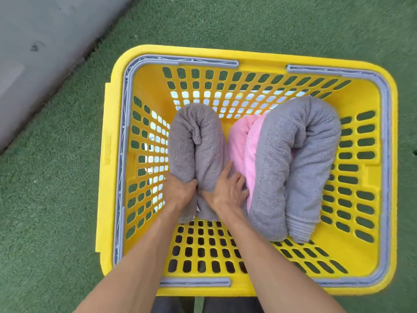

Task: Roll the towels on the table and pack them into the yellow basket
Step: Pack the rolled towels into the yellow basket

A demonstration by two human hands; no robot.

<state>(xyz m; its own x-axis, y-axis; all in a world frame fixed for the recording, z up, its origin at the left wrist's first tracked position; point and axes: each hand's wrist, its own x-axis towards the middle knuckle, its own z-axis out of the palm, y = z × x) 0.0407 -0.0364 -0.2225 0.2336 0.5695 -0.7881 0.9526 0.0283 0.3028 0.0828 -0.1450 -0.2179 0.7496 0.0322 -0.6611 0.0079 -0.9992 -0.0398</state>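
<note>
The yellow basket [248,57] stands on green turf below me, with grey handles folded along its rim. Inside on the left, a rolled grey towel [198,136] is bent into an arch. My left hand [180,190] grips its left leg near the bottom. My right hand [228,188] lies flat with fingers spread on its right leg. To the right, a second rolled grey towel [300,154] is bent the same way, with a pink towel [242,143] tucked against its left side. Both forearms reach down into the basket.
Green artificial turf [56,199] surrounds the basket. A grey concrete strip [45,41] runs across the top left corner. The basket's near floor [203,251] is bare perforated plastic. My dark trousers show at the bottom edge.
</note>
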